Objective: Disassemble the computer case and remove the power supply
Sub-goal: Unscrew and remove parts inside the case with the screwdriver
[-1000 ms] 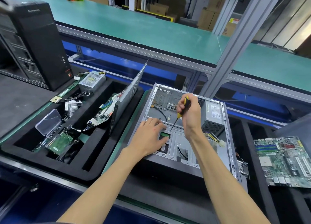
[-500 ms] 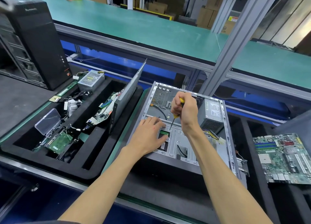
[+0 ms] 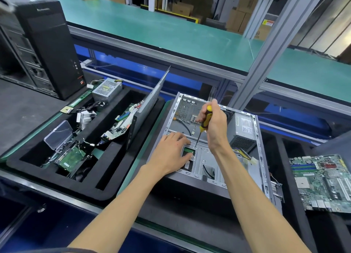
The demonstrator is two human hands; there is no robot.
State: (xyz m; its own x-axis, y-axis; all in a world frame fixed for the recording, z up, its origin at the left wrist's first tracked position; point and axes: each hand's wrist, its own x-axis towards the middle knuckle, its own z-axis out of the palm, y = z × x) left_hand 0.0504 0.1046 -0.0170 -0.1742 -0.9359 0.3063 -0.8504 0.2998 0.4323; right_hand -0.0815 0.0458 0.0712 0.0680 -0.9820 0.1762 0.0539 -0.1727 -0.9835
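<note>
Right hand (image 3: pixel 213 123) grips a screwdriver (image 3: pixel 206 119) tip-down in the open case (image 3: pixel 262 157) at frame centre, left hand (image 3: pixel 171 154) presses flat beside it, while the power supply (image 3: pixel 242 132), probably heavy and rigid, wants a grip by its metal sides.

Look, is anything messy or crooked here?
Yes. In the black foam tray, a circuit board leans tilted on a jumble of loose parts and wires, and a grey metal panel stands propped at a slant.
</note>
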